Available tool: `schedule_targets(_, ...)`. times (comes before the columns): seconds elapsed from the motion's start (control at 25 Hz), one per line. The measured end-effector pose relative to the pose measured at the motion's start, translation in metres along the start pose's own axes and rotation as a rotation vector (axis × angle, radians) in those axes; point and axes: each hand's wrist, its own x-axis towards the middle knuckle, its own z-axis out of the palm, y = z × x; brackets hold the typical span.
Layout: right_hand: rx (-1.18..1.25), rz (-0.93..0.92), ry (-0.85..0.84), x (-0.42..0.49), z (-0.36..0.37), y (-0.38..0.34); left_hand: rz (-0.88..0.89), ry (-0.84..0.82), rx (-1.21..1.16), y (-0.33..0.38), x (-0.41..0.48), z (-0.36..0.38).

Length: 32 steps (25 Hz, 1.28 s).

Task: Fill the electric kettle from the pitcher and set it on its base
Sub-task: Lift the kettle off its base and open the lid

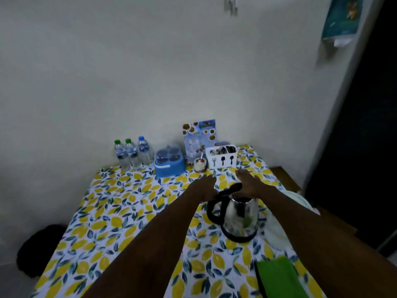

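Evidently the task is at its start: both hands hover flat over the kettle [240, 218], nothing grasped yet. The left hand [204, 187] has its fingers stretched out and empty just above the handle [211, 208]; the right hand [249, 182] is likewise spread and empty beyond the raised lid [231, 189]. The kettle stands upright on the lemon-print tablecloth [129, 211], at about four o'clock from the table's middle, its long axis vertical, handle pointing to nine o'clock and mouth open upward. Whether it sits on its base I cannot tell. No pitcher is visible, so the next move probably calls for finding one, then gripping the handle firmly.
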Motion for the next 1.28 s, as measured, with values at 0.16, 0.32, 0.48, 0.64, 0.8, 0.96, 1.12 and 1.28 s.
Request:
schedule_targets(0.16,0.009,0.089,-0.014,-0.014,0.027,0.022,0.009,-0.037,-0.197,0.016,0.000,0.031)
schedule_targets(0.32,0.178,0.074,0.072,-0.017,0.047,0.033,-0.062,0.092,-0.342,0.016,0.009,0.065)
schedule_targets(0.48,0.241,0.089,0.148,-0.013,0.052,0.035,-0.078,0.182,-0.431,0.015,0.016,0.068)
schedule_targets(0.64,0.349,0.042,0.182,-0.025,0.048,0.031,-0.052,0.282,-0.549,0.013,-0.010,0.076)
schedule_targets(0.8,0.416,-0.038,0.282,-0.053,0.057,-0.011,-0.037,0.389,-0.553,-0.009,-0.060,0.076)
schedule_targets(0.96,0.507,-0.105,0.236,-0.072,0.087,-0.059,-0.069,0.396,-0.541,-0.042,-0.119,0.085)
schedule_targets(1.12,0.543,-0.127,0.180,-0.082,0.121,-0.102,-0.162,0.354,-0.578,-0.066,-0.170,0.104)
schedule_targets(1.28,0.542,-0.150,0.146,-0.090,0.152,-0.125,-0.237,0.313,-0.616,-0.080,-0.198,0.124)
